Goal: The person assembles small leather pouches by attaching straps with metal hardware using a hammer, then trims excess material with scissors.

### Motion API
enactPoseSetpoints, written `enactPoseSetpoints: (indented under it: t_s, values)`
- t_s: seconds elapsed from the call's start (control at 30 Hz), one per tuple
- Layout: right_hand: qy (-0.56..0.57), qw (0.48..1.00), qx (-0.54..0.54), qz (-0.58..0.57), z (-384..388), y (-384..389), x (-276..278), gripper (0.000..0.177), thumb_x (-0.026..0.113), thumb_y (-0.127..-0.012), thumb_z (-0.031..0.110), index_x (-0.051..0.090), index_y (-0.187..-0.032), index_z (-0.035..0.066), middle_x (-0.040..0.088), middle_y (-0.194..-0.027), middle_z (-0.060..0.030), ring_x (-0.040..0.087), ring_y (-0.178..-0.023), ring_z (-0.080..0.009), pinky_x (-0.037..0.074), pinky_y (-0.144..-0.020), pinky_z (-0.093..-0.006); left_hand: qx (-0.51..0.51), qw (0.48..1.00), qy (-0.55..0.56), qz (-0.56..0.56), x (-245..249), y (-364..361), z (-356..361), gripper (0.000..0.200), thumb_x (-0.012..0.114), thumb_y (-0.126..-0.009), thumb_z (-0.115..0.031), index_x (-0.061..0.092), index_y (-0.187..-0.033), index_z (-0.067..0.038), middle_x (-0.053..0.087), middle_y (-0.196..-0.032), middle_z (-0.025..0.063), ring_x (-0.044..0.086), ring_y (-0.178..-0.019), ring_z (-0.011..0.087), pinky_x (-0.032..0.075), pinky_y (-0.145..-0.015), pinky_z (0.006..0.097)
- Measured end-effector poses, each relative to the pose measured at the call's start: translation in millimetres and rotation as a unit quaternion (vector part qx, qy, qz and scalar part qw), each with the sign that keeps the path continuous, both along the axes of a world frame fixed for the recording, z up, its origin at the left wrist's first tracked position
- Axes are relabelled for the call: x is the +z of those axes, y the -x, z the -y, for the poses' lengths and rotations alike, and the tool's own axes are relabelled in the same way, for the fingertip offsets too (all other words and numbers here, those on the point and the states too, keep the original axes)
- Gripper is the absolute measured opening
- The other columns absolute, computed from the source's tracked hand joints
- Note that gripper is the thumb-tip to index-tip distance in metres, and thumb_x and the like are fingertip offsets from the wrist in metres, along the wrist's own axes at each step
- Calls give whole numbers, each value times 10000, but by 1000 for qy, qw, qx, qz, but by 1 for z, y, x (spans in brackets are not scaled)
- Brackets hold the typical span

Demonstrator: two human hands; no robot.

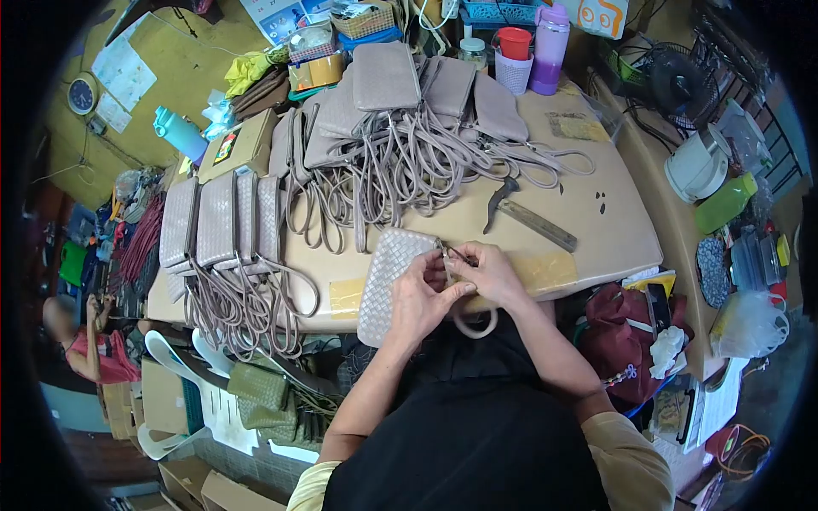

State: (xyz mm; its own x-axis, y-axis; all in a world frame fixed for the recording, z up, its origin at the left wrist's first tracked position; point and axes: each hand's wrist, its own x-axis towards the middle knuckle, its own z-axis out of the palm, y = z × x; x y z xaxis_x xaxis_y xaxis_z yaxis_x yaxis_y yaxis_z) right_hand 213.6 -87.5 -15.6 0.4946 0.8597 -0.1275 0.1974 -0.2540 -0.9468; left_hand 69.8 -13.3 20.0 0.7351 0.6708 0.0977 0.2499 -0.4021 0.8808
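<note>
A pale grey-mauve woven pouch (pixel 388 277) lies at the table's front edge before me. My left hand (pixel 417 294) is closed at its zipper-side corner, fingers curled. Right beside it, my right hand (pixel 487 274) pinches at the same corner, where the strap joins. The strap's loop (pixel 477 330) hangs below my fingers over the table edge. My fingers hide the exact joint between strap and pouch. Beyond my right hand a hammer (pixel 537 225) with a dark head and worn wooden handle rests on the table.
Finished-looking pouches (pixel 388 77) are piled at the back, their straps (pixel 409 162) tangled toward me. More pouches (pixel 223 217) stand on the left. A purple bottle (pixel 550 51) is behind, a maroon bag (pixel 626 328) at right. Another person (pixel 98 345) sits far left.
</note>
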Motion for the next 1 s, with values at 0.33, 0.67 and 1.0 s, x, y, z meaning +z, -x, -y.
enactPoseSetpoints:
  t_s: [0.33, 0.67, 1.0]
  values:
    - [-108, 993, 37, -23, 12, 10, 4, 328, 625, -903, 200, 591, -1144, -21, 626, -1025, -86, 602, -925, -156, 467, -825, -298, 24, 895, 417, 159, -19, 11, -24, 328, 629, -821, 10, 546, -1129, 86, 685, -942, 130, 656, -780, 127, 545, -734, 244]
    - [-162, 980, -46, 107, 20, 31, 40, 260, 685, -854, 143, 568, -1049, 19, 619, -993, -114, 659, -891, -245, 536, -745, -337, -29, 762, 603, 235, -2, 28, -29, 331, 611, -851, -13, 546, -1157, 95, 664, -955, 137, 650, -712, 132, 549, -657, 205]
    - [-181, 964, -62, 184, 20, 37, 62, 282, 713, -813, 100, 574, -1048, 30, 598, -927, -98, 652, -830, -216, 543, -730, -324, -33, 795, 552, 248, 5, 33, -22, 332, 629, -845, -20, 569, -1145, 107, 651, -975, 108, 625, -755, 113, 527, -662, 199]
